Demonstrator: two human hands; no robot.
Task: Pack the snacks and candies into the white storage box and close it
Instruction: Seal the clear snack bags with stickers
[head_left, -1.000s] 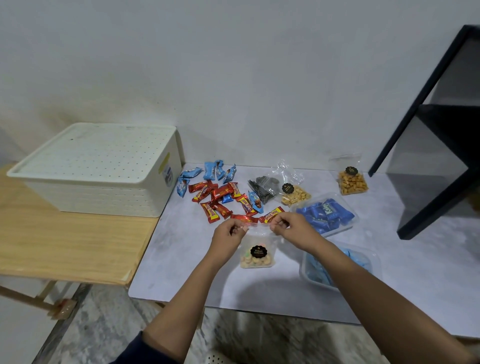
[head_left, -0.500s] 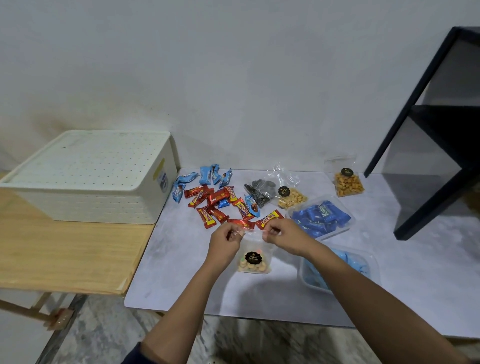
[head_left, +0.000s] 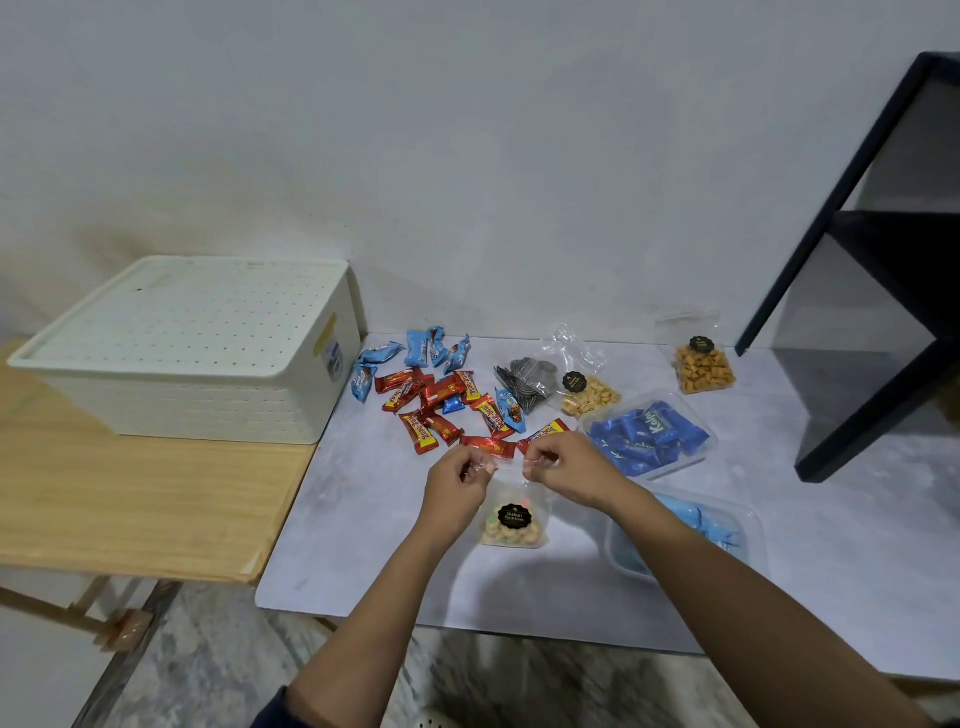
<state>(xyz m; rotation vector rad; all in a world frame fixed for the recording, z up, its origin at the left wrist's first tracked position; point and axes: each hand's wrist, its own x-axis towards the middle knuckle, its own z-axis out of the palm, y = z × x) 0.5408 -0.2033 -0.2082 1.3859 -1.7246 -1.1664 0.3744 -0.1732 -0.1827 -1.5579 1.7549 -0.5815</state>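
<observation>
One white storage box; three clear biscuit bags; one bag of dark pieces; two clear tubs of blue sweets; roughly ten red bars; about seven blue packets.

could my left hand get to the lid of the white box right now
Probably not yet: the left hand and right hand both pinch the top of the biscuit bag. Otherwise the white box and its lid stand unobstructed.

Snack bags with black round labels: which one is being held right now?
The nearest bag, pinched at its top by the left hand and right hand. The other two lie untouched farther back.
</observation>
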